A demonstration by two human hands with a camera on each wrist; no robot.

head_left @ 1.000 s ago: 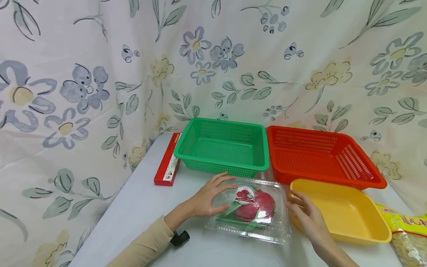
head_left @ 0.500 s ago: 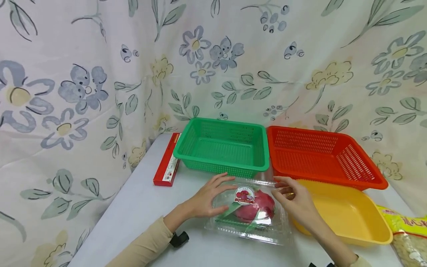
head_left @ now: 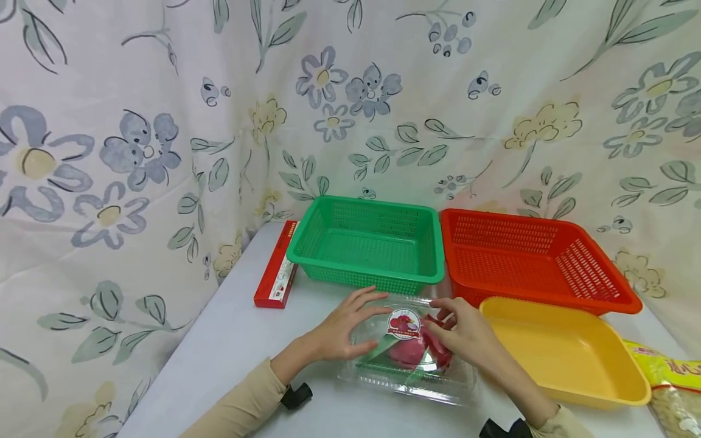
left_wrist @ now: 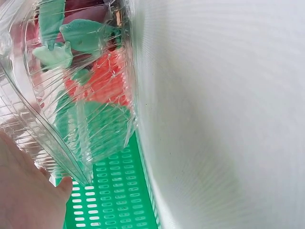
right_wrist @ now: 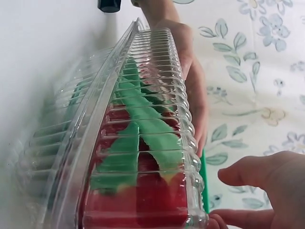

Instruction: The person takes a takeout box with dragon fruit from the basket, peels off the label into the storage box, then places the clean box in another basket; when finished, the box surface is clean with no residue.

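Observation:
A clear plastic clamshell box point(head_left: 405, 387) with a round label point(head_left: 404, 323) lies on the table in front of me. Inside it are a dragon fruit point(head_left: 408, 354) with red skin and green leaf tips. My left hand point(head_left: 347, 328) rests on the box's left side, fingers spread over the lid. Over the lid's right part is my right hand point(head_left: 462, 331), its fingers bent and the tips at the lid's back right. In the right wrist view, its thumb stands apart from the box point(right_wrist: 143, 119), while other fingertips lie by the lid's edge, partly out of frame.
Behind the box stands a green basket point(head_left: 364, 277), with a red basket point(head_left: 542, 298) to its right. A yellow tray point(head_left: 558, 347) sits at the right, beside a yellow-topped bag point(head_left: 676, 377). A long red box point(head_left: 272, 277) lies left of the green basket.
My right hand has moved left from the box's right edge and up over the lid. The left hand and the box have stayed in place.

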